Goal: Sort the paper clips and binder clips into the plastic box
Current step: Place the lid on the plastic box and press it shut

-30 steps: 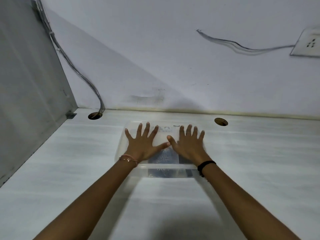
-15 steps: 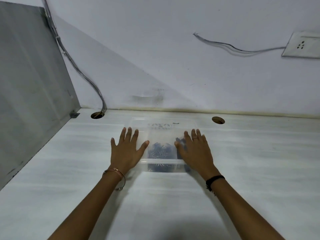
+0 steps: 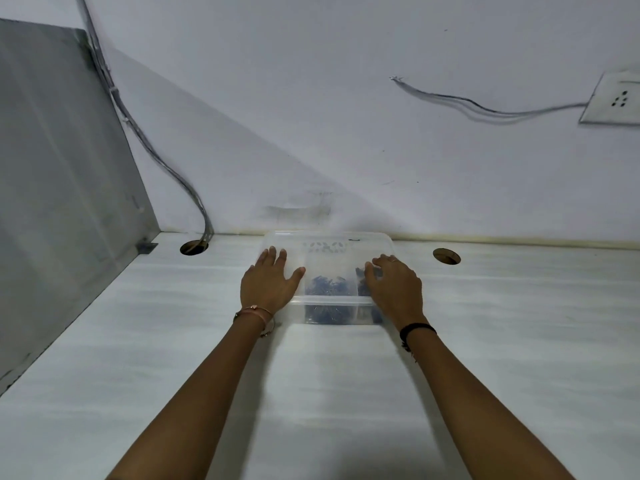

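the plastic box lies flat on the white desk, its long axis running left to right, parallel to the wall. its far long side sits close against the foot of the wall and its near long side faces the person. it is clear and rectangular with rounded corners, and a see-through lid covers it. through the plastic, dividers split the inside into sections side by side. the middle section holds a heap of dark blue clips. the right section holds darker clips, partly hidden by the hand above, and the left section is covered by the other hand. the blur hides whether these are paper clips or binder clips

the left hand lies flat on the left end of the lid, fingers straight, thumb spread toward the middle, grasping nothing. the right hand rests on the right end with knuckles raised and fingers bent down onto the lid; whether it grips the edge or only presses cannot be told. a thin bracelet circles the left wrist and a black band the right

a round cable hole opens in the desk left of the box and a second hole to its right, both apart from it. a cable bundle rises from the left hole up the wall beside a grey partition. a socket sits on the wall at upper right, with a thin wire trailing left from it
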